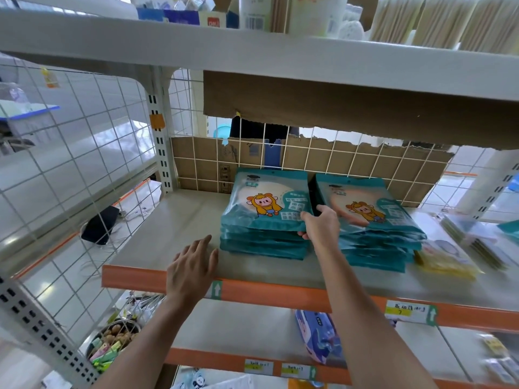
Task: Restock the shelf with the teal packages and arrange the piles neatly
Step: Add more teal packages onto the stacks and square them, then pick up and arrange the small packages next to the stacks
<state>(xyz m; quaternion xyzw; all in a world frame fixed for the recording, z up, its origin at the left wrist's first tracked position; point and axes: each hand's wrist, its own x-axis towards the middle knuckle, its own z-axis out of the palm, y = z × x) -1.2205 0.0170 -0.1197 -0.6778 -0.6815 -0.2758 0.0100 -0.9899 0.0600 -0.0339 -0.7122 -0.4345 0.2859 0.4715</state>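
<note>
So the right hand's (320, 227) fingers (304, 235) are curled under the front right corner of the top package (266, 203), thumb on top, a proper pinch. That package sits on the left pile (261, 245) of teal packs, and the hand is wedged in the gap between it and the right pile (373, 234). The left hand (193, 266) holds nothing: it's spread flat and loose over the front edge of the shelf (174, 220), just beside the left pile but not touching it as far as I can see. Progress-wise, I'd say the stocking is mostly there. Both teal piles are several packs deep and sit side by side near the back of the shelf, and no spare teal packs show in either hand. What's left looks like squaring up, since the layers in both piles are a bit fanned at the front and the right one leans out toward some yellow packs (446, 262). As for containers, down at lower left behind the mesh there's a round metal bowl (132, 327) with small pastel packets and brownish lumps in it, maybe sweets, it's too blurry to call. Torn cardboard (196, 164) lines the back of the shelf, and a blue pack (317, 332) lies on the shelf below.
</note>
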